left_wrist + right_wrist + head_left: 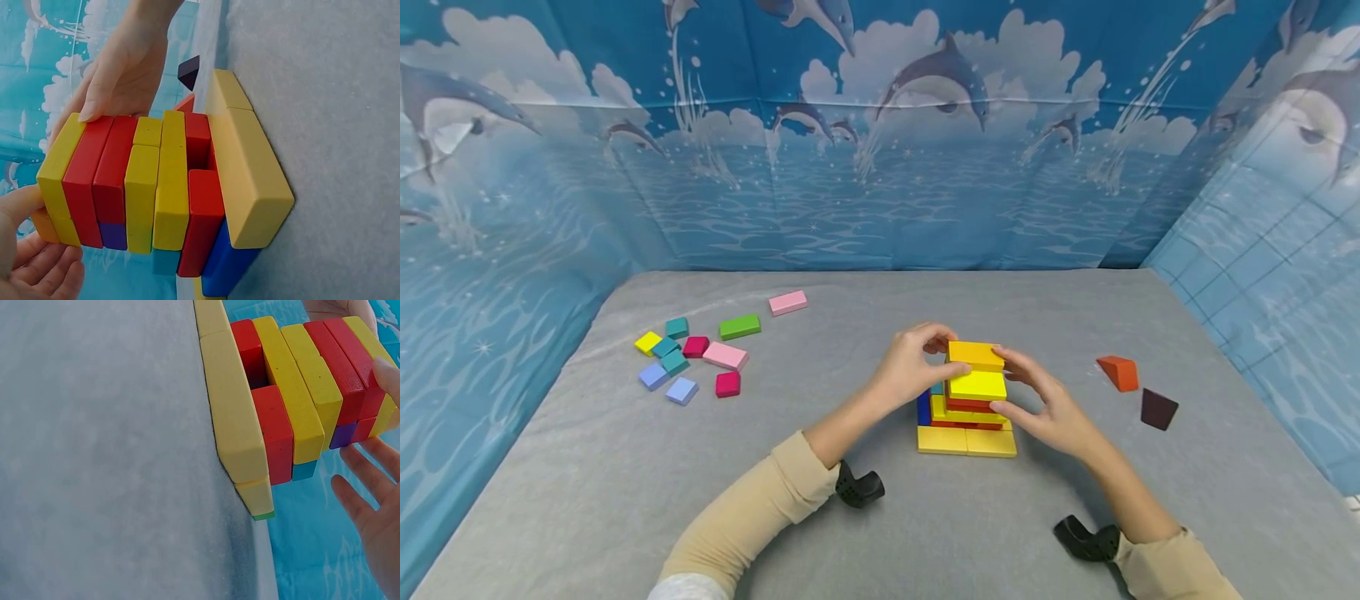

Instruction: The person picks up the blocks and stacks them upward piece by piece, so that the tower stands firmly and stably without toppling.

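Note:
A block tower stands on pale yellow base blocks [943, 441], built of red, yellow, blue, teal and purple layers. On top lie a yellow block [977, 386] and, behind it, an orange block [974, 355]. From the left, my left hand [910, 364] has its thumb against the yellow block and its fingers by the orange block's end. Opposite, my right hand [1048, 408] touches the upper blocks, thumb in front and index finger at the orange block's right end. In the right wrist view, the right thumb reaches over the upper red block [353, 356]; its lower fingers are spread.
Loose pink [726, 357], green [740, 326], teal, blue, crimson and yellow blocks lie on the grey table's left side. An orange-red wedge [1120, 372] and a dark brown block [1159, 409] lie at right. A dolphin-printed curtain [880, 208] surrounds the table's back and sides.

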`<state>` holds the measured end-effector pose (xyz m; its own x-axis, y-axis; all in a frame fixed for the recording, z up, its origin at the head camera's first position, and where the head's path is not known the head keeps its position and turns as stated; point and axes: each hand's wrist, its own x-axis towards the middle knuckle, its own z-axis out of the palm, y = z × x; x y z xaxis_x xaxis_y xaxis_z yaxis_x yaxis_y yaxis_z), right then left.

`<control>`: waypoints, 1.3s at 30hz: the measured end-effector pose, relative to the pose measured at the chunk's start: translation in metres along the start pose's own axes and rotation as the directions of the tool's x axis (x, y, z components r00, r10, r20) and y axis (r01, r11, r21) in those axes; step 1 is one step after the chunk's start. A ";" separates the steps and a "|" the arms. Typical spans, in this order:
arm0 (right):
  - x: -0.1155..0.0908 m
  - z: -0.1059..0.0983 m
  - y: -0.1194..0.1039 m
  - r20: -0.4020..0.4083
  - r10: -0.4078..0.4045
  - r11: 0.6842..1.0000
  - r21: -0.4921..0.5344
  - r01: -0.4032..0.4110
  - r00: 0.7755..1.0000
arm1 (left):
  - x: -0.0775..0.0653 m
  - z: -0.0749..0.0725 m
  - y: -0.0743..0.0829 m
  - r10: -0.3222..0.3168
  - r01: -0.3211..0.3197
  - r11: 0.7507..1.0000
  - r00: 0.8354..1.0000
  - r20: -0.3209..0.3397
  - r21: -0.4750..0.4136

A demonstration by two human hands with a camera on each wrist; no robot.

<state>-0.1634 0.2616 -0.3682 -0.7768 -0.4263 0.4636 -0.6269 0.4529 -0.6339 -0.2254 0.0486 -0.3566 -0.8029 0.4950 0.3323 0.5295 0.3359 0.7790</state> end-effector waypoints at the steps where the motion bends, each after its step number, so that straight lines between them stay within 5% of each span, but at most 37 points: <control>1: 0.000 0.000 -0.001 0.000 0.001 1.000 -0.004 -0.001 1.000 | 0.000 0.000 0.000 -0.001 0.001 1.000 1.000 -0.001 0.000; 14: 0.001 -0.001 0.001 -0.003 -0.008 1.000 0.016 0.008 1.000 | -0.001 -0.006 -0.012 0.007 -0.009 0.999 0.999 -0.033 -0.047; 19: 0.002 0.000 0.000 -0.013 -0.020 1.000 0.012 0.020 1.000 | -0.007 -0.043 -0.046 -0.024 0.023 1.000 0.990 -0.139 -0.008; 23: 0.002 0.001 0.003 -0.024 -0.031 0.999 0.023 0.031 0.999 | -0.021 -0.088 -0.089 -0.051 0.081 0.990 0.968 -0.245 0.116; 27: -0.002 0.002 0.017 -0.018 -0.032 0.999 0.025 0.033 0.999 | -0.045 -0.130 -0.127 -0.149 0.225 0.944 0.944 -0.295 0.242; 32: -0.007 0.003 0.036 0.007 -0.006 1.000 0.031 0.006 1.000 | -0.078 -0.168 -0.159 -0.322 0.420 0.853 0.891 -0.321 0.310; 35: -0.008 0.003 0.038 0.011 -0.007 0.999 0.038 0.007 1.000 | -0.092 -0.181 -0.171 -0.365 0.467 0.820 0.872 -0.327 0.330; 39: -0.006 0.003 0.032 -0.006 -0.028 0.999 0.036 0.028 1.000 | -0.100 -0.190 -0.178 -0.381 0.476 0.806 0.872 -0.308 0.351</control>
<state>-0.1787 0.2760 -0.3927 -0.7595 -0.4341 0.4845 -0.6456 0.4122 -0.6429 -0.2911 -0.2125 -0.4273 -0.9860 0.0572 0.1568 0.1410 0.7880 0.5993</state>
